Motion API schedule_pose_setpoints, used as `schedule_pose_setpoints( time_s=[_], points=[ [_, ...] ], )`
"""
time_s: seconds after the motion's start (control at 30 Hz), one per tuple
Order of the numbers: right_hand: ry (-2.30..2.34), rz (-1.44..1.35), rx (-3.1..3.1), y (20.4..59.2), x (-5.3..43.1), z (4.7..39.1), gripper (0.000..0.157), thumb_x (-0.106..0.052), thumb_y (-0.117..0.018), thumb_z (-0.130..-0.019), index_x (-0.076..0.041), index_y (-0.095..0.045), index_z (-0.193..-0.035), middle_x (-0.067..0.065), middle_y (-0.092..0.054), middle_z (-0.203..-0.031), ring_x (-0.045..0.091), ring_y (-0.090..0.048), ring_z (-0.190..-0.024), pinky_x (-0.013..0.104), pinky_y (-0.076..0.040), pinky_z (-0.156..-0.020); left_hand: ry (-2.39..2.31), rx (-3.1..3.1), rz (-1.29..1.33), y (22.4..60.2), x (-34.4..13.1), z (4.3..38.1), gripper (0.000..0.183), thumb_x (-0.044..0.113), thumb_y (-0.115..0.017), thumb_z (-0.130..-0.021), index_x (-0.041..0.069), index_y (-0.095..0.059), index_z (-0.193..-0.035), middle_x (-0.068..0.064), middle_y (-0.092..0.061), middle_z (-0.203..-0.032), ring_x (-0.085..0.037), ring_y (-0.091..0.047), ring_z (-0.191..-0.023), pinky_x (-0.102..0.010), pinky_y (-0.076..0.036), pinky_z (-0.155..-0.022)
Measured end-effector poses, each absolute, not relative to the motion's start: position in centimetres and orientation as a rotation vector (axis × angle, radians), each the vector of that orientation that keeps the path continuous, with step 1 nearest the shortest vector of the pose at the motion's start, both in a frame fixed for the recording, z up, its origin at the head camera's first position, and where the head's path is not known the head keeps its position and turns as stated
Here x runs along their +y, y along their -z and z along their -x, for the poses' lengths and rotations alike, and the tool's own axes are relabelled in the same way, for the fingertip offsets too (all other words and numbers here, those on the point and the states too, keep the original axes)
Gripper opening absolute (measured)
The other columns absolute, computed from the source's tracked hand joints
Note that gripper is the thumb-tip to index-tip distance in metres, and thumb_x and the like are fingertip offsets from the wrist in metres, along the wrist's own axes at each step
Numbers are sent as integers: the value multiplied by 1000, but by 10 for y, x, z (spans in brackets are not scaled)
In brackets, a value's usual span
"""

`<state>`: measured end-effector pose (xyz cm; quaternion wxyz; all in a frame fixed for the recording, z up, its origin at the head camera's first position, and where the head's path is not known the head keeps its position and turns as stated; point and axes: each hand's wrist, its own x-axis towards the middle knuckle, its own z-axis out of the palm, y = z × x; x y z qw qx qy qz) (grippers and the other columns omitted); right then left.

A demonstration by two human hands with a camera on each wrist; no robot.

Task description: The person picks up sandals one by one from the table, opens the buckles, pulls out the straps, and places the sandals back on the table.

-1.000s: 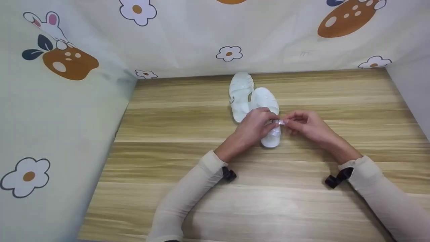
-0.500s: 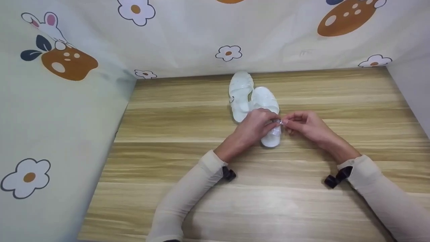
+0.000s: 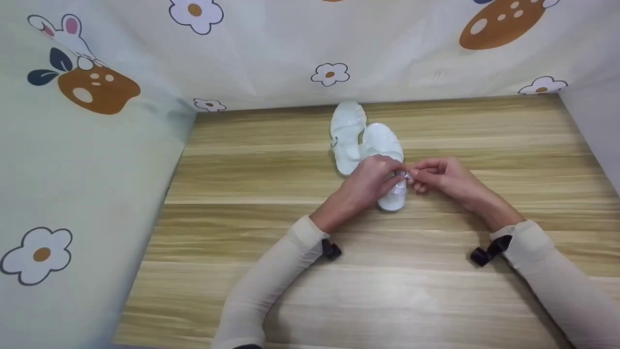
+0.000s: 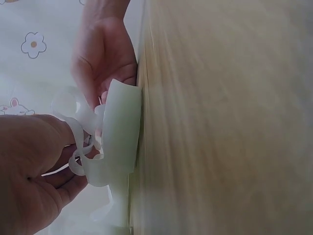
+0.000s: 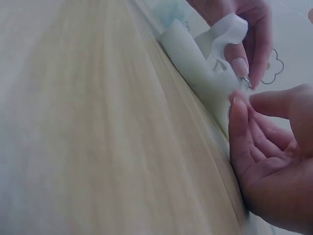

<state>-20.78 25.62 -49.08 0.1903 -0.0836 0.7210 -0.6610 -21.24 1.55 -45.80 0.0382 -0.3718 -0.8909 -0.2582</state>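
Note:
Two whitish jelly sandals lie on the wood-grain surface in the head view. My left hand [image 3: 370, 177] reaches over the nearer sandal [image 3: 393, 201] and pinches its ankle strap by the small metal buckle [image 5: 246, 82]. From the other side, my right hand [image 3: 443, 179] pinches the strap's end between thumb and forefinger, close to the left fingertips. The strap [image 4: 76, 129] loops up from the sandal's heel in the left wrist view. Fingers cover most of the buckle, so whether the strap passes through it cannot be told.
The other sandal [image 3: 348, 116] lies beyond and to the left, against the nearer one, its toe close to the back wall [image 3: 271, 58]. A printed side wall [image 3: 97, 169] borders the wooden surface [image 3: 232, 194] on the left; a plain one [image 3: 596, 121] stands right.
Both hands keep their grip on the strap. The right fingers shift only slightly at the buckle; the sandals stay in place.

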Motion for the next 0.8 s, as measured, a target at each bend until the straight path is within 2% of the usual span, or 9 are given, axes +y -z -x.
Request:
schedule_pose_setpoints(
  time_s=[0.17, 0.47, 0.63, 0.8],
  points=[
    [1826, 224, 1998, 490, 259, 208, 38, -12, -74, -103, 14, -67, -130, 8, -84, -99, 11, -76, -78, 26, -65, -74, 801, -2726, 1135, 458, 15, 212, 18, 17, -72, -106, 10, -82, -118, -3, -83, -112, -14, -76, -107, -24, -59, -96],
    [1866, 185, 1970, 492, 259, 209, 32, -15, -76, -102, 9, -72, -123, 7, -83, -96, 9, -72, -73, 23, -61, -66, 844, -2754, 1149, 457, 15, 214, 22, 17, -73, -105, 8, -81, -123, -5, -83, -117, -17, -77, -112, -26, -59, -101],
    [1862, 185, 1983, 491, 256, 208, 31, -16, -77, -102, 7, -72, -122, 6, -82, -95, 9, -71, -74, 22, -61, -67, 867, -2752, 1154, 456, 14, 214, 20, 17, -74, -105, 8, -82, -121, -5, -83, -114, -16, -77, -108, -26, -59, -98],
    [1902, 170, 1981, 490, 255, 207, 32, -12, -77, -102, 11, -71, -123, 9, -82, -95, 10, -71, -74, 23, -62, -68, 835, -2748, 1160, 457, 15, 214, 21, 20, -73, -105, 9, -82, -120, -4, -83, -112, -16, -77, -107, -26, -59, -97]
  ],
)
